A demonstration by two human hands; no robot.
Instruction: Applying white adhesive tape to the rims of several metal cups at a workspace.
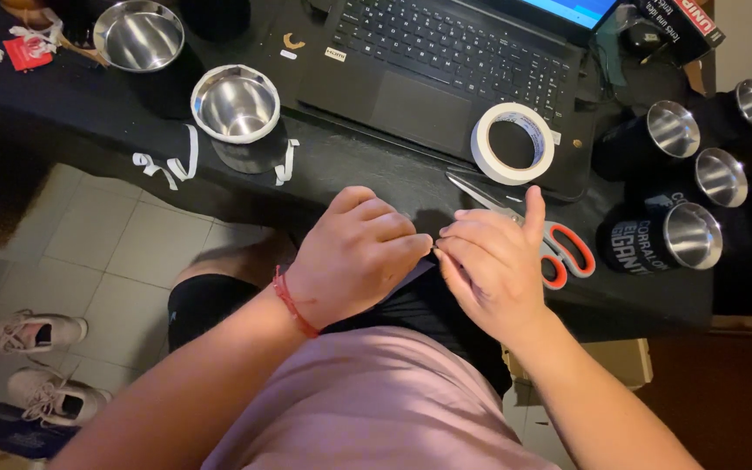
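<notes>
While seen from the head camera, left hand [354, 257] and right hand [493, 265] meet fingertip to fingertip over the black table edge [376, 187], both curled nearly closed, pinching something tiny between them; probably a thin strip of tape, light, limp, sticky, best taken by its ends. Hidden by the fingers, so cannot tell for sure. Nearby: tape roll [513, 143], scissors [541, 239], steel-lined cups [235, 104], laptop [446, 61].

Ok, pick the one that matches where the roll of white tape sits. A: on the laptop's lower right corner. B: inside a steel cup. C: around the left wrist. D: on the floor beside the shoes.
A: the roll of white tape lies flat on the laptop, at its near right corner, just above the scissors.
</notes>
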